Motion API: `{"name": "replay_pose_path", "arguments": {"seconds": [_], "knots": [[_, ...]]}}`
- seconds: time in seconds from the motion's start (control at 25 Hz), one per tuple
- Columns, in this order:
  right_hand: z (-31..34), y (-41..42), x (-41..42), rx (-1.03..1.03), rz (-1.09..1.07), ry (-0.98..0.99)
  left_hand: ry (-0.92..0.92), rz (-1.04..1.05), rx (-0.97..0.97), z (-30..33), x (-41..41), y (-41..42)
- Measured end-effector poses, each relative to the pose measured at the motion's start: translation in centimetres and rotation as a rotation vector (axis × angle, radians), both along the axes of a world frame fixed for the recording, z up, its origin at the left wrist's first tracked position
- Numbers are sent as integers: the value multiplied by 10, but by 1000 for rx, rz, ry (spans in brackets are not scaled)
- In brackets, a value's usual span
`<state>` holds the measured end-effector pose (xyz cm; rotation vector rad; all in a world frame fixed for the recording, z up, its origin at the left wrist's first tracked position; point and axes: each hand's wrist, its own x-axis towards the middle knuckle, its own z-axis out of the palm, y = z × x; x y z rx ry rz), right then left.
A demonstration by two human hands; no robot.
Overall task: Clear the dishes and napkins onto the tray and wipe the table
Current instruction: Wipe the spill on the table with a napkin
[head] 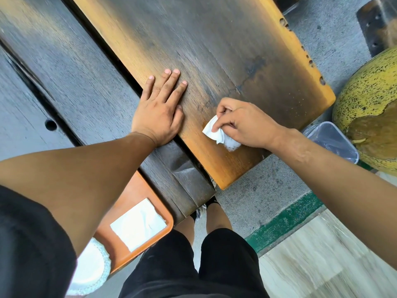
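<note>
My right hand point(242, 123) is closed around a crumpled white napkin point(217, 133) and presses it onto the wooden table point(214, 50) near its front right corner. My left hand point(160, 106) lies flat, fingers spread, on the table's left edge beside the dark gap. An orange tray point(137, 194) sits low at the left, partly hidden under my left forearm. On the tray lie a folded white napkin point(139, 224) and a white paper plate point(90, 269) with a scalloped rim.
A dark wooden slab point(71, 67) runs alongside the table on the left. A clear plastic bin point(333, 140) stands on the floor at the right, next to a large yellow speckled object point(369, 100). My legs and grey floor point(268, 186) are below.
</note>
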<state>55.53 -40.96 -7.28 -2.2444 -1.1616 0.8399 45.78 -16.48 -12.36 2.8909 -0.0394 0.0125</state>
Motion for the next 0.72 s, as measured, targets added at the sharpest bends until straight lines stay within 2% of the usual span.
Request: {"name": "replay_pose_path", "arguments": {"seconds": [0.32, 0.52, 0.6, 0.72], "knots": [[24, -64, -56, -140, -27, 113, -8, 4, -4, 0, 0, 0], [24, -84, -69, -259, 109, 114, -8, 8, -9, 0, 0, 0], [33, -87, -58, -252, -12, 161, 4, 8, -8, 0, 0, 0], [39, -78, -33, -77, -438, 182, 0, 9, -3, -1, 0, -1]]}}
